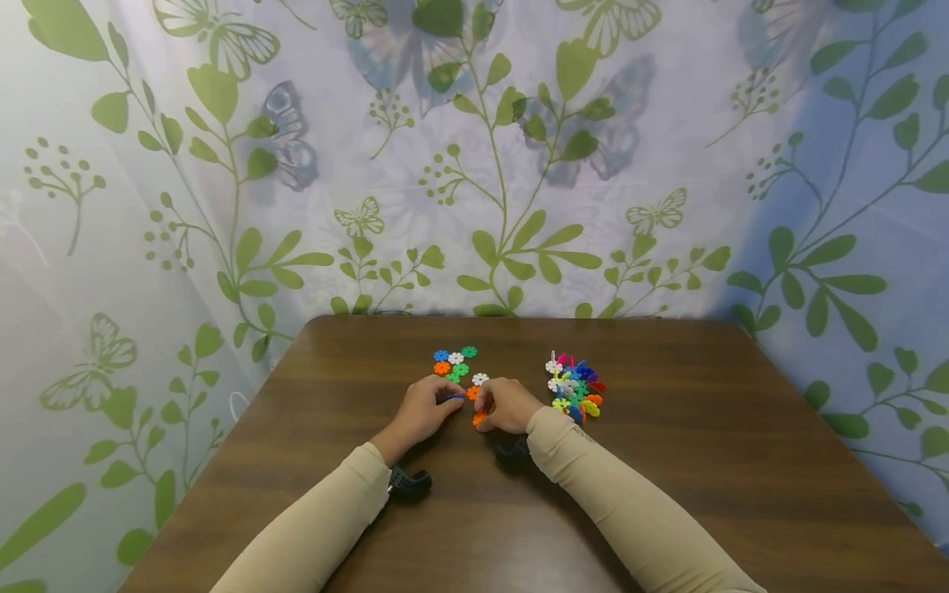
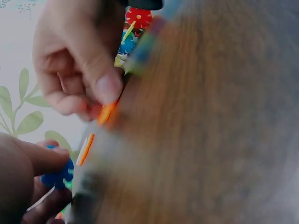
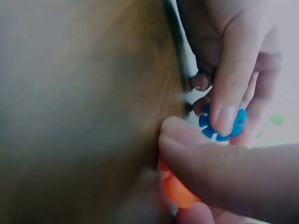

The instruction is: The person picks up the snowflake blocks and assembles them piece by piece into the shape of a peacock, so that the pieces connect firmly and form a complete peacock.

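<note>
My left hand [image 1: 418, 409] pinches a blue flower-shaped plastic disc [image 2: 58, 175] between thumb and fingers, just above the table. The same notched disc appears under the left thumb in the right wrist view. A short way to the right, my right hand [image 1: 511, 405] has thumb and fingertips on an orange flower-shaped disc [image 2: 107, 113], low at the tabletop. Part of that disc is hidden by the fingers. Between and beyond the hands lie another orange disc [image 1: 472, 394] and a white disc [image 1: 480, 379].
Behind the left hand, several discs lie grouped, among them a blue one [image 1: 441, 356] and a green one [image 1: 469, 352]. A mixed-colour pile of discs [image 1: 582, 387] is to the right of the right hand. A patterned curtain [image 1: 415, 206] hangs behind the wooden table [image 1: 652, 494].
</note>
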Tool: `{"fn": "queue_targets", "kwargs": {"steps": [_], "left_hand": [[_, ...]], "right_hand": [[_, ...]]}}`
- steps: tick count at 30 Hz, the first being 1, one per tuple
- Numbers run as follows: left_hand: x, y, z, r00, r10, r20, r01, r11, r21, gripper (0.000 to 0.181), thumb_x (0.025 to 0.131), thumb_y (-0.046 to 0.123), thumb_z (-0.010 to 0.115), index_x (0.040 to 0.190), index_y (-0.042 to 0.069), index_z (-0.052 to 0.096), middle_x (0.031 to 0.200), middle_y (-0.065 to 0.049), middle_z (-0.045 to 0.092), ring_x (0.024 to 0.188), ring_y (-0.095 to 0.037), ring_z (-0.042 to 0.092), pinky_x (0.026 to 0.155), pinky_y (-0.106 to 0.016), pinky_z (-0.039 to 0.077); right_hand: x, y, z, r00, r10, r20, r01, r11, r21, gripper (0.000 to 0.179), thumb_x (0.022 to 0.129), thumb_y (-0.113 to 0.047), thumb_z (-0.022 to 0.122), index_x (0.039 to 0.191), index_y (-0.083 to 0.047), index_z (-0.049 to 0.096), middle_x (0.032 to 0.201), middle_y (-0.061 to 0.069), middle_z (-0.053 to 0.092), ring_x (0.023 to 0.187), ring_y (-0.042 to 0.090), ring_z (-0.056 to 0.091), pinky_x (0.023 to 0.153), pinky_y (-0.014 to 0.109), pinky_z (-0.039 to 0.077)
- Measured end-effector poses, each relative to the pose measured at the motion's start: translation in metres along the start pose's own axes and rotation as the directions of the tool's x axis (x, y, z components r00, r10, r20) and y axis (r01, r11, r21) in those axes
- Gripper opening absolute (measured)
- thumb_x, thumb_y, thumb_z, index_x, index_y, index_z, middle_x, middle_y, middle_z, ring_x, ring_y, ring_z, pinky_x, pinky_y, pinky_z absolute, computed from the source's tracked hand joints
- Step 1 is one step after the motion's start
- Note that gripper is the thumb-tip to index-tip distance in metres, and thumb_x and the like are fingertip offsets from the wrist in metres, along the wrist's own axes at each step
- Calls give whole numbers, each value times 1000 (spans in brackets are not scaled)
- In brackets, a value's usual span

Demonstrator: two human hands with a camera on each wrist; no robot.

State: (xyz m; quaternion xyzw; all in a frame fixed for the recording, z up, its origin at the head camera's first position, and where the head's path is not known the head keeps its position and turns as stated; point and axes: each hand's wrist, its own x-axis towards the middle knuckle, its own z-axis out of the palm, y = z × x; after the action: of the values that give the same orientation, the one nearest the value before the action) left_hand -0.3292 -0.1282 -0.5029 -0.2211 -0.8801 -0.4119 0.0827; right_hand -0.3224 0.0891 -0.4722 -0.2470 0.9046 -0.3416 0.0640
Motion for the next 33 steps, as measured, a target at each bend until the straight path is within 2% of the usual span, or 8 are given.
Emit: {"fn": "queue_targets", "kwargs": {"steps": [7,10,14,18,24,27,30,33], "left_hand": [[0,0,-1,996,66,-54,-72,991,-116,23,95,18,83,115,8,82,107,3,78,96,-14,72,85,-39,59],[-2,4,0,994,85,-69,-92,989,-119,22,93,21,85,113,12,84,105,6,78,96,-11,73,84,-37,59],[-5,8,3,989,100,-111,-113,986,-121,20,91,20,86,111,16,85,100,9,78,96,-8,72,83,-35,59],[-8,9,5,986,103,-131,-125,977,-172,19,91,18,86,110,14,85,98,8,79,93,-10,73,79,-33,60],[-10,12,5,984,101,-144,-138,953,-270,16,91,15,86,107,12,85,97,9,79,92,-13,74,76,-31,60],[-10,13,5,975,146,-166,-186,947,-262,15,90,7,86,105,10,85,97,8,79,89,-15,75,73,-30,61],[-10,13,6,950,246,-194,-283,938,-200,18,87,0,87,102,8,85,95,5,79,84,-14,76,69,-28,60],[-10,13,6,898,385,-212,-410,908,-86,19,83,-3,88,99,7,86,92,3,79,81,-10,75,67,-25,60]], "right_hand": [[-15,16,-8,989,1,-145,33,973,229,19,94,-7,82,112,-5,80,91,2,75,69,20,66,63,33,57],[-19,14,-8,980,53,-192,43,887,460,26,98,0,74,123,7,74,97,14,76,75,35,71,69,41,62],[-21,12,-2,975,111,-193,55,720,692,34,99,7,70,130,18,63,101,26,73,90,47,71,79,46,62],[-20,12,5,971,140,-196,61,644,762,37,98,8,70,131,22,59,104,27,72,93,46,71,79,42,62],[-19,9,6,966,171,-193,54,595,802,35,99,7,69,130,22,60,104,25,73,88,35,74,79,41,62],[-21,8,5,970,161,-180,52,586,808,33,99,8,69,128,21,61,103,24,73,84,32,74,79,42,62],[-23,6,4,974,141,-176,59,596,801,30,97,10,69,125,21,65,103,24,74,81,31,74,79,44,62],[-25,5,3,977,123,-175,59,630,774,26,96,10,71,121,19,68,102,24,74,76,29,75,77,45,63]]}}
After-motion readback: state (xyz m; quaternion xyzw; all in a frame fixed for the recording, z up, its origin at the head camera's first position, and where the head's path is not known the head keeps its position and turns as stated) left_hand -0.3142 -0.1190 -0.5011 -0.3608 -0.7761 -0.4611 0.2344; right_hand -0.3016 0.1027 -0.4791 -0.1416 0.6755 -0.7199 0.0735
